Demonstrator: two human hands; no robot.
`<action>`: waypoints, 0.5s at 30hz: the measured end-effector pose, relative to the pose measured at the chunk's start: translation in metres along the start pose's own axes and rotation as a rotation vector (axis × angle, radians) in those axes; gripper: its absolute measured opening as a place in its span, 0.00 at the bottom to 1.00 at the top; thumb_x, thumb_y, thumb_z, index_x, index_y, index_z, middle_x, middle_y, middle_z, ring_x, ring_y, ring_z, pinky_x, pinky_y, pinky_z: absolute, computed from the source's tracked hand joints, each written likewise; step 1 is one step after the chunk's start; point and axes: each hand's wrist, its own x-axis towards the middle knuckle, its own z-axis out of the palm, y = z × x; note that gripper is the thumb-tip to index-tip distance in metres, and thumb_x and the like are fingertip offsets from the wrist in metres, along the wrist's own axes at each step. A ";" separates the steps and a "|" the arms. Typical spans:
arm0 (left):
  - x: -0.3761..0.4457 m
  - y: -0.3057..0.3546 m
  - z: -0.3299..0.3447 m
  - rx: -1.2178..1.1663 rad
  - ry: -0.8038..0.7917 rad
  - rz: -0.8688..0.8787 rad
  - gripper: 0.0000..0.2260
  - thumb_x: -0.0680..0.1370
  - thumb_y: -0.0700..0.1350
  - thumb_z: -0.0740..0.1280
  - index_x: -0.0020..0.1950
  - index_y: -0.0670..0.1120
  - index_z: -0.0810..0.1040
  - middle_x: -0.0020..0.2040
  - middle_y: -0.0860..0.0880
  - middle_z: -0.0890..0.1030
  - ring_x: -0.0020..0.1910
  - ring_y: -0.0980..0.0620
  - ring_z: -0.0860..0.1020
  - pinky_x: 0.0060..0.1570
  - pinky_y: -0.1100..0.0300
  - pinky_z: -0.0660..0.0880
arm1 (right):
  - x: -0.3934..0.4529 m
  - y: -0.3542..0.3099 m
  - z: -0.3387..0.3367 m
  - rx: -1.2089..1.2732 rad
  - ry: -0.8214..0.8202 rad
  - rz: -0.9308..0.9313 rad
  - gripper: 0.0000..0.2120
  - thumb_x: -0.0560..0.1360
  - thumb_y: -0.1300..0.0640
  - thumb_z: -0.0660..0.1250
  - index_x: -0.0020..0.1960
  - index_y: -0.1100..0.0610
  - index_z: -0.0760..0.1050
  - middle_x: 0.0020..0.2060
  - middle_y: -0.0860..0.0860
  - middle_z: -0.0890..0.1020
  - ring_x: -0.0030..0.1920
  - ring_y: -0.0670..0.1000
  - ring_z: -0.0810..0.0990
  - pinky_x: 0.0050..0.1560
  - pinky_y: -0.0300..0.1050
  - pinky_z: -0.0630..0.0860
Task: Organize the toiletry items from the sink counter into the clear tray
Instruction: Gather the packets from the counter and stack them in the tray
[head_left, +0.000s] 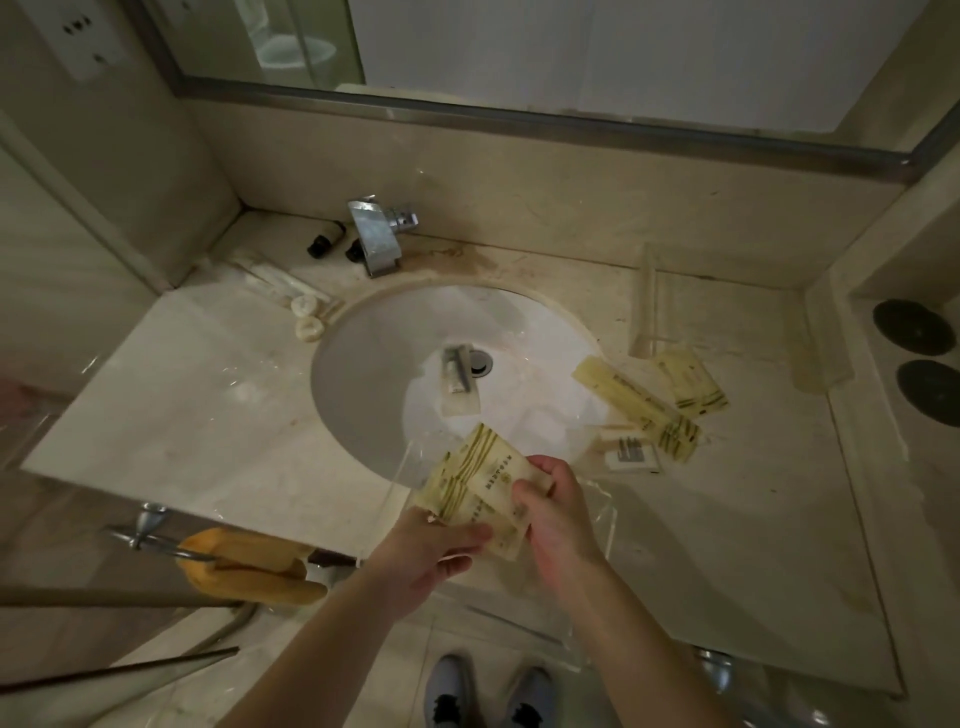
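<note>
Both hands hold a stack of cream toiletry packets with green stripes (480, 480) over the sink's front rim. My left hand (431, 556) grips the stack from below, my right hand (558, 514) pinches its right end. The clear tray (602, 512) lies under my hands at the counter's front edge, hard to make out. More striped packets (631, 400) (693, 382) and a small white packet (631, 454) lie on the counter right of the basin. One packet (460, 384) rests inside the sink by the drain. Two small dark bottles (326, 240), white packets (275, 278) and round soaps (306, 314) sit at the back left.
The chrome faucet (376, 236) stands behind the white basin (363, 374). A clear acrylic holder (647, 301) sits at the back right. Two dark round coasters (911, 327) lie on the right ledge. A yellow towel (249, 564) hangs on a rail below the counter.
</note>
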 end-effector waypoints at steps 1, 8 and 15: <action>-0.001 0.001 -0.004 -0.044 0.016 0.024 0.22 0.66 0.30 0.73 0.57 0.42 0.75 0.49 0.41 0.83 0.45 0.45 0.81 0.42 0.55 0.76 | 0.000 0.002 -0.001 -0.028 0.005 -0.003 0.13 0.73 0.70 0.62 0.54 0.57 0.71 0.48 0.57 0.82 0.47 0.57 0.83 0.48 0.63 0.81; -0.007 0.011 -0.023 0.194 0.189 0.123 0.14 0.71 0.27 0.64 0.52 0.40 0.77 0.44 0.39 0.81 0.42 0.43 0.81 0.44 0.50 0.79 | -0.002 0.021 -0.005 -0.281 -0.014 -0.013 0.11 0.73 0.68 0.62 0.52 0.55 0.71 0.47 0.55 0.81 0.43 0.52 0.82 0.37 0.47 0.79; -0.003 0.003 -0.031 0.295 0.282 0.089 0.11 0.74 0.29 0.63 0.47 0.43 0.77 0.40 0.42 0.79 0.37 0.47 0.80 0.34 0.56 0.78 | -0.005 0.037 -0.009 -0.446 0.008 -0.046 0.12 0.73 0.66 0.64 0.53 0.55 0.71 0.48 0.50 0.79 0.45 0.49 0.80 0.43 0.47 0.80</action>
